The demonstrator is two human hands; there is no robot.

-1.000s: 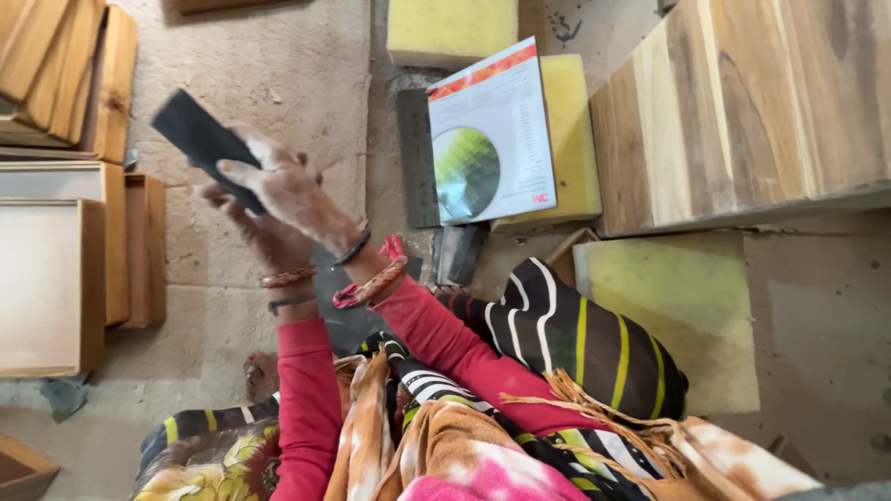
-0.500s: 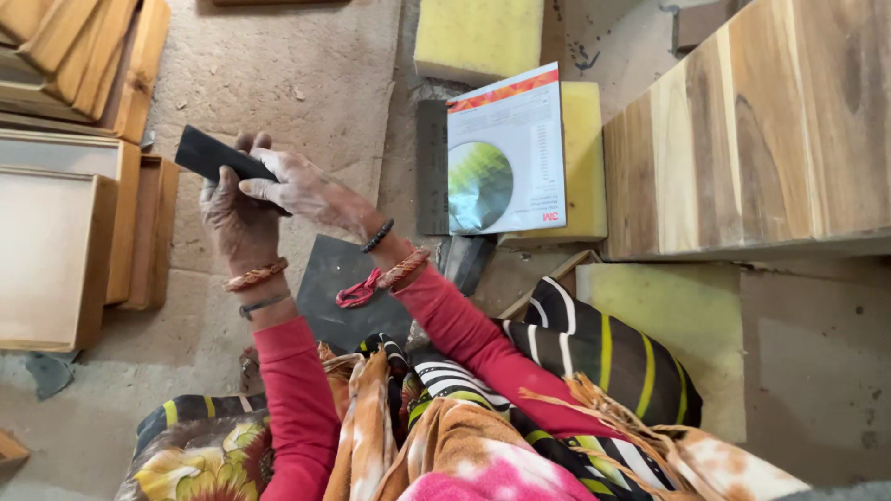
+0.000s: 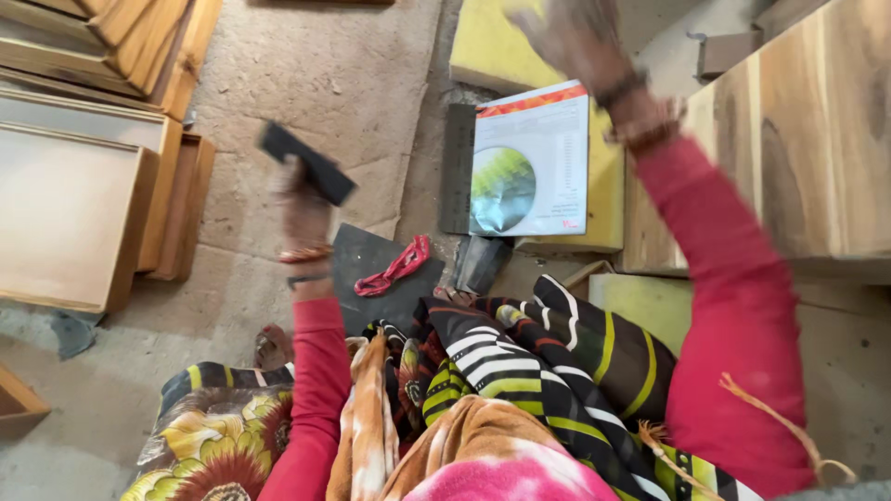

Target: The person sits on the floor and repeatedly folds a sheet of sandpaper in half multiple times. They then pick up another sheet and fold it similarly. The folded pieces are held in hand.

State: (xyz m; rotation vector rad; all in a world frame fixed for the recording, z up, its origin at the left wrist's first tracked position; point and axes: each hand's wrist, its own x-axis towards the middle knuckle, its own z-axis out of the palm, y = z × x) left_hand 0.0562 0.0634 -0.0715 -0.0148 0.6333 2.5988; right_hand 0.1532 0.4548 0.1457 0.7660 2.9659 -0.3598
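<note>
Down on the concrete floor [image 3: 306, 74], the person sits among patterned cloth, red sleeves reaching out. The left hand [image 3: 302, 199] is raised over the floor with its fingers wrapped tight around a dark flat rectangular block [image 3: 306, 162], which tilts up and to the left above the fist. Bangles circle that wrist. Just below the hand lies a dark square sheet [image 3: 371, 269] with a red cord [image 3: 394, 267] curled on top of it.

The right hand [image 3: 566, 32] stretches far up and away, over a yellow foam pad [image 3: 492, 46] near the top edge; it is blurred, and whether its fingers are spread or closed cannot be told. It holds nothing that shows. Below that arm, a white packet with a round green picture [image 3: 529, 162] rests on another yellow pad [image 3: 603, 186], a dark strip just beside its left edge. Wooden frames [image 3: 83, 176] are stacked at the left, well apart from both hands, and a broad wooden panel [image 3: 807, 139] stands at the right.
</note>
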